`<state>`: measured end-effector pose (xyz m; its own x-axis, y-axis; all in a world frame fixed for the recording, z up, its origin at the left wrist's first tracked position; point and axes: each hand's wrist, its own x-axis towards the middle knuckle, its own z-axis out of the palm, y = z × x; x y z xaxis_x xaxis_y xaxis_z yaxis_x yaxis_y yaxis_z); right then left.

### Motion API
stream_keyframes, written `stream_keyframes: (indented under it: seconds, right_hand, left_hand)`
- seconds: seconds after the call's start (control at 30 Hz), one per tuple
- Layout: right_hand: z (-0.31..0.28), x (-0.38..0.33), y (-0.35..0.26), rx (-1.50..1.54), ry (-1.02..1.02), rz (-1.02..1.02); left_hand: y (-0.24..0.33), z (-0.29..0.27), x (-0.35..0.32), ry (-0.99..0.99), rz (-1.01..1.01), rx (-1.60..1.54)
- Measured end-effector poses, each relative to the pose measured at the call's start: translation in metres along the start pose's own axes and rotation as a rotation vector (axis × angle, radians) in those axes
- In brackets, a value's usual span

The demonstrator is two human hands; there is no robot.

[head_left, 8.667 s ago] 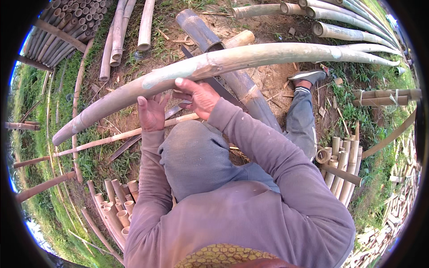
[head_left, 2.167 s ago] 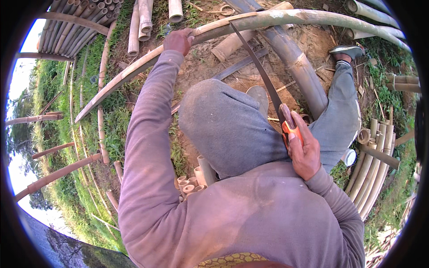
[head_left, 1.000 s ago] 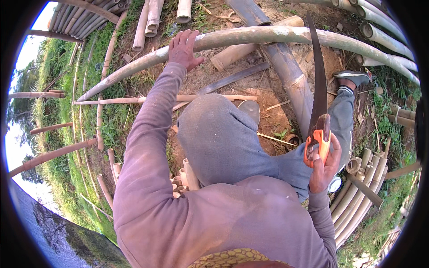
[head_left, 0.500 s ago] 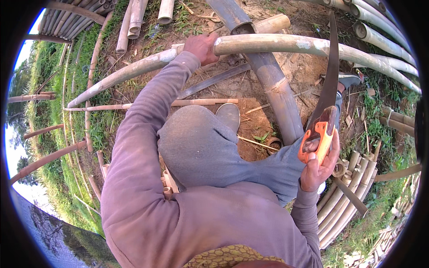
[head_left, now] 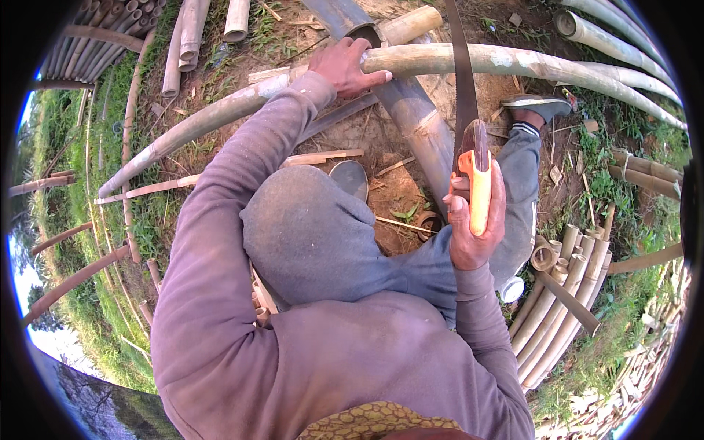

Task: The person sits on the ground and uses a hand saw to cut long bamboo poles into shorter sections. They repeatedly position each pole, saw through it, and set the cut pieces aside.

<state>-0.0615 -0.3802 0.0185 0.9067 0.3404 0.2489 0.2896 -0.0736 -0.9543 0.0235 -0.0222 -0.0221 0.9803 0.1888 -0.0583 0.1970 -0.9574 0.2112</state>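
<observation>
A long pale bamboo pole [head_left: 528, 62] lies crosswise in front of me, resting over a thicker dark bamboo piece [head_left: 422, 121]. My left hand [head_left: 343, 67] presses down on the pole left of that crossing, its thumb stretched along it to the right and its other fingers over the far side. In my right hand [head_left: 475, 238] is a hand saw [head_left: 480, 191], gripped by its orange handle. The dark saw blade [head_left: 463, 88] points away from me and crosses the pole to the right of my left hand. Whether its teeth touch the pole I cannot tell.
Cut bamboo lengths [head_left: 561, 308] are stacked at the right, with a flat strip [head_left: 568, 301] across them. More poles [head_left: 616, 48] lie at the far right, and others [head_left: 191, 37] at the far left. My shoe [head_left: 539, 105] is near the pole.
The saw has swung left and its blade has straightened, now crossing the pole nearer my left hand. My left thumb has stretched out along the pole. The whole view has shifted slightly.
</observation>
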Motion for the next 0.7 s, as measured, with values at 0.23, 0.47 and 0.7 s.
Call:
stream_keyframes:
  seconds: [0.23, 0.47, 0.7]
  right_hand:
    - [-0.003, -0.012, 0.007, -0.009, 0.055, 0.021]
    - [-0.004, -0.016, 0.006, -0.095, 0.052, -0.028]
    - [-0.003, -0.018, 0.018, -0.166, 0.041, -0.116]
  left_hand:
    - [0.018, 0.002, 0.035, -0.054, -0.13, -0.233]
    - [0.031, 0.004, 0.043, -0.069, -0.176, -0.305]
    - [0.033, 0.006, 0.048, -0.114, -0.217, -0.229]
